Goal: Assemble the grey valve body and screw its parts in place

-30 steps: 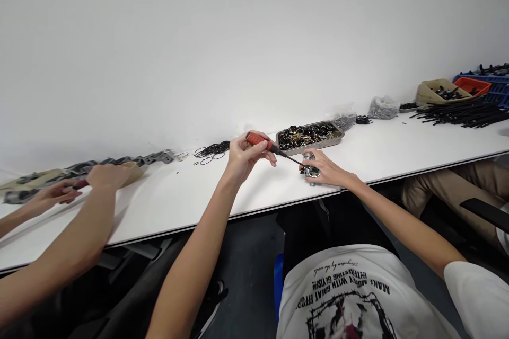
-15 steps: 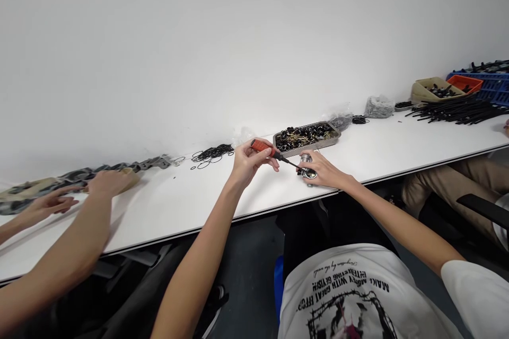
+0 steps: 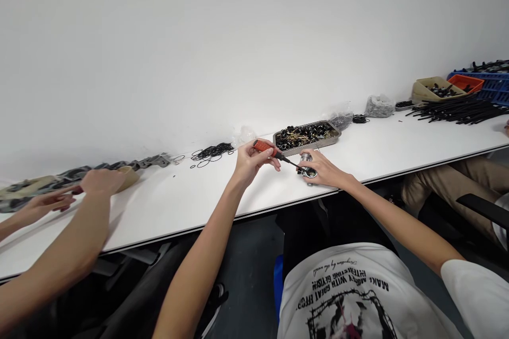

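My left hand [image 3: 254, 161] is closed around the red and black handle of a screwdriver [image 3: 267, 148]. Its thin dark shaft slants down to the right, and the tip meets a small silver metal part [image 3: 307, 169]. My right hand [image 3: 323, 169] grips that part against the white table, with fingers over its right side and top. A round opening shows on the part, but its exact kind cannot be made out. Just behind my hands is a metal tray [image 3: 318, 144] filled with small black and brass-coloured pieces.
Black rubber rings [image 3: 214, 152] lie left of the tray. A co-worker's hands [image 3: 101, 183] are at the left, by a beige bin [image 3: 128, 177]. Further right are a clear plastic bag [image 3: 379, 106], black rods [image 3: 457, 109], a beige bin [image 3: 422, 90] and a blue crate [image 3: 495, 87].
My left hand and the screwdriver have shifted very slightly right. My right hand and the metal part stay in place. The co-worker's hand at the left has moved slightly left.
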Available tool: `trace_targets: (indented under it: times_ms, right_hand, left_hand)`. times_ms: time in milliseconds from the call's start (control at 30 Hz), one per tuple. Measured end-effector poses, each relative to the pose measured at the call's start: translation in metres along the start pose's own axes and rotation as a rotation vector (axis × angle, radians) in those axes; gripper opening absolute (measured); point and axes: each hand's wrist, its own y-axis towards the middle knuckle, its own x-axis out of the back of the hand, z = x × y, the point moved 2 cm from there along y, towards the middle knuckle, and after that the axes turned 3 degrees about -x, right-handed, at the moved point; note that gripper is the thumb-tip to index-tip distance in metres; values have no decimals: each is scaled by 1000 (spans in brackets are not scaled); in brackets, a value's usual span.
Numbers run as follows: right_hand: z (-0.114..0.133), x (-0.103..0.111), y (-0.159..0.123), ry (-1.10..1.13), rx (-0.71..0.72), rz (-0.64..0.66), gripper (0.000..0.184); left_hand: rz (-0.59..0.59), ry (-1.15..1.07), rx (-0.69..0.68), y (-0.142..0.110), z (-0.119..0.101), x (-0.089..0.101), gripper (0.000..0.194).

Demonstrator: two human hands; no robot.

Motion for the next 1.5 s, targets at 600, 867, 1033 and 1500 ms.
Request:
trace_targets:
  times_ms: [600,867,1033,1500]
  right_hand:
    - [2,1,0,-2,-5,14,26]
    - [4,4,2,20,-7,17,28]
    - [3,5,1,28,-38,26,29]
    - [8,6,2,29,-39,3,21]
  left_hand:
    - [148,142,-32,8,-29,-21,38]
    - [369,314,-58,23,-50,-55,25]
    - [532,434,-84,34,-56,-82,17]
    - [468,465,-185,42,-67,-82,25]
